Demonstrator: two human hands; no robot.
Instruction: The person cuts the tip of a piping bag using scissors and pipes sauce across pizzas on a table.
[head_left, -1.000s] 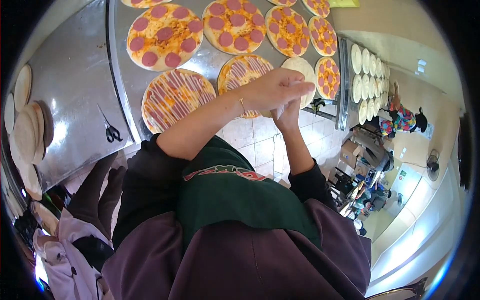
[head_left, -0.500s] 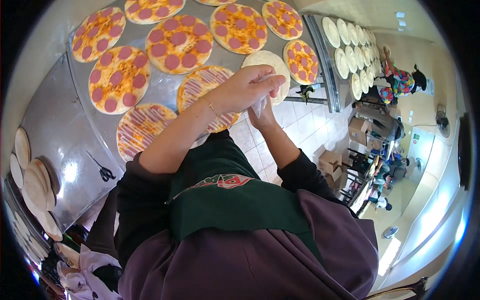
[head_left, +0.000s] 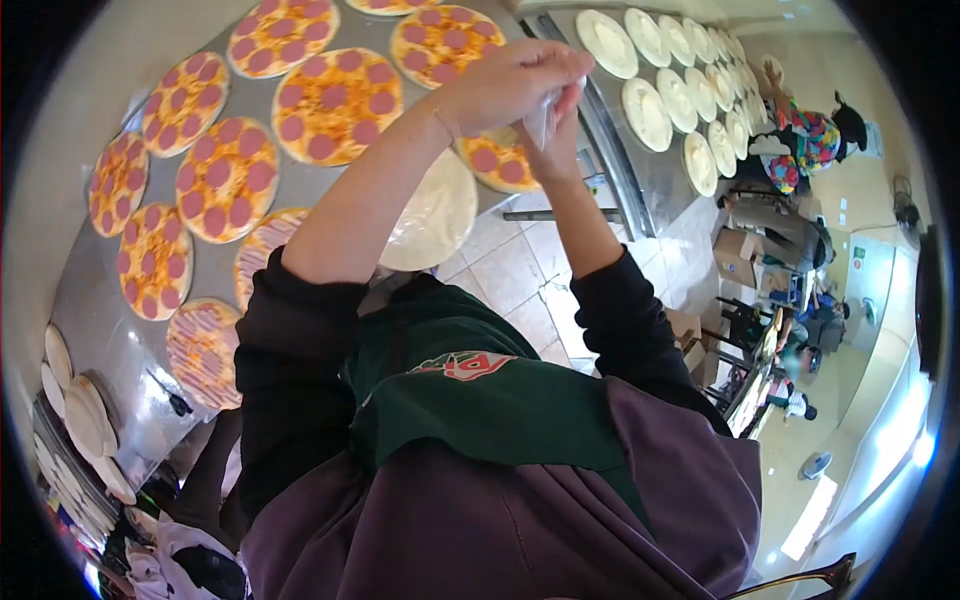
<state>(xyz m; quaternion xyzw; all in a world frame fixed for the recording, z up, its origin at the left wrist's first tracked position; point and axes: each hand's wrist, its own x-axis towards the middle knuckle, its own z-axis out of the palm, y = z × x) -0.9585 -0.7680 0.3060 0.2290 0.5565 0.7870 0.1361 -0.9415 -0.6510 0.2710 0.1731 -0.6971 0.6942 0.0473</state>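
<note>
Both my hands are raised together near the top of the head view, over the table's right side. My left hand [head_left: 515, 82] is closed on the gathered top of a clear plastic bag [head_left: 542, 122]. Just below it, my right hand [head_left: 556, 150] is closed around the same bag, whose contents I cannot make out. Beneath my left forearm lies a pale, plain pizza base [head_left: 436, 212] with a shiny patch on it. A pepperoni pizza [head_left: 500, 165] shows partly behind my hands.
Several topped pizzas [head_left: 338, 107] cover the metal table [head_left: 105, 290]. Scissors [head_left: 172, 393] lie at the left, beside stacked plain bases [head_left: 90, 415]. More bases [head_left: 650, 115] stand on another table at right. A person in a colourful top [head_left: 815, 140] is beyond it.
My hands, still on the plastic bag, are higher in the view. The pizzas appear shifted left and down, and the plain base now shows below my left forearm.
</note>
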